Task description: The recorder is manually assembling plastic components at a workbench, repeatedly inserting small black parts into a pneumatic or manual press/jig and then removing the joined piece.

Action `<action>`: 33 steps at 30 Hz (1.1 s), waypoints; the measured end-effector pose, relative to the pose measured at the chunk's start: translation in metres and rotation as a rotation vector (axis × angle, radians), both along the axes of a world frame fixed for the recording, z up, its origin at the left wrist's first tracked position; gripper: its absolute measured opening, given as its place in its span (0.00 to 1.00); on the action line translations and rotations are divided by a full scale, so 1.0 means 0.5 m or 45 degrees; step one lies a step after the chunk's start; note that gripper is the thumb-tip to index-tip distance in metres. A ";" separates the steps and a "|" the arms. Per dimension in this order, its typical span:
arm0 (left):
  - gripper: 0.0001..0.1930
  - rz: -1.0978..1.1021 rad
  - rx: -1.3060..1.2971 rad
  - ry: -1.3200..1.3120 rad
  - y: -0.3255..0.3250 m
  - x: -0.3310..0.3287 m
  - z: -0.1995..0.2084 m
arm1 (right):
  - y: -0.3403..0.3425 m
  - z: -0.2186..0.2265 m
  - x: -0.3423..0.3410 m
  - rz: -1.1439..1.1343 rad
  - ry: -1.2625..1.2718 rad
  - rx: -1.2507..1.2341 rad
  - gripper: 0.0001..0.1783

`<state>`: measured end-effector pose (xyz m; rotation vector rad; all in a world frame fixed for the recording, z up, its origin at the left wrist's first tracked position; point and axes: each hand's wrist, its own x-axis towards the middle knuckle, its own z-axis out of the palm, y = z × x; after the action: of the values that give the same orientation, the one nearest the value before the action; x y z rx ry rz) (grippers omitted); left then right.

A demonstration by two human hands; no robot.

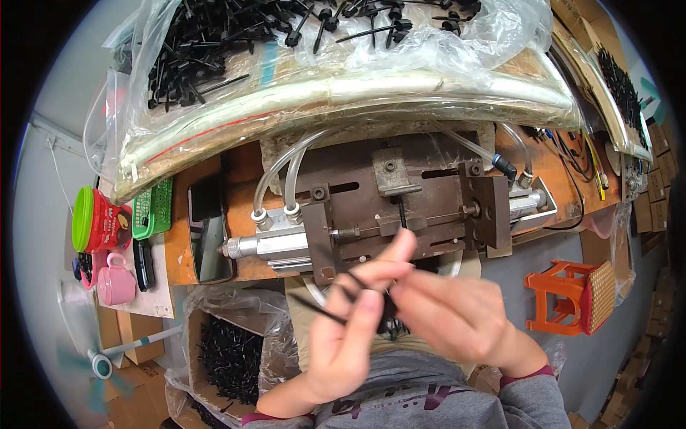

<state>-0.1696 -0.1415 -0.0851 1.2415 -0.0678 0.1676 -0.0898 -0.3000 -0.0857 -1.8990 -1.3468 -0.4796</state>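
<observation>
My left hand [339,343] is closed around a few thin black plastic cable ties [314,309], whose straps stick out on its left side, blurred. Against its fingertips my right hand [457,314] is pinched shut; what lies between its fingers is hidden. A dark clump of parts shows between the two hands. Just beyond them is a dark metal fixture [357,171] with an air cylinder [282,245] at the left and another cylinder [525,203] at the right. One black strap [401,209] stands in the small block at the fixture's middle.
A clear plastic bag [457,50] of black cable ties covers the raised shelf behind. A phone [209,236] lies left of the fixture, near a green basket [158,204] and pink cup [116,280]. Below are a lined box [275,314] of black parts and an orange stool [564,300].
</observation>
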 end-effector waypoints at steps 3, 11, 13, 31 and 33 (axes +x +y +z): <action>0.18 -0.218 -0.143 0.140 -0.015 -0.009 -0.007 | -0.007 0.005 -0.014 0.139 0.087 0.066 0.18; 0.19 0.137 0.506 0.049 -0.001 -0.017 -0.020 | -0.022 -0.008 -0.002 -0.172 0.251 -0.219 0.09; 0.17 0.037 0.322 0.047 0.005 -0.029 -0.009 | -0.014 -0.022 -0.002 -0.192 0.243 -0.322 0.09; 0.13 -0.112 -0.403 0.159 -0.025 0.001 0.001 | -0.024 0.019 -0.013 0.232 0.129 -0.103 0.18; 0.18 -0.058 -0.214 0.119 -0.024 0.000 -0.007 | -0.035 0.017 -0.011 0.152 0.166 -0.101 0.17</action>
<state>-0.1694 -0.1533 -0.0886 1.0775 -0.0006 0.0742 -0.0954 -0.3175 -0.0772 -1.8662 -1.4010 -0.2419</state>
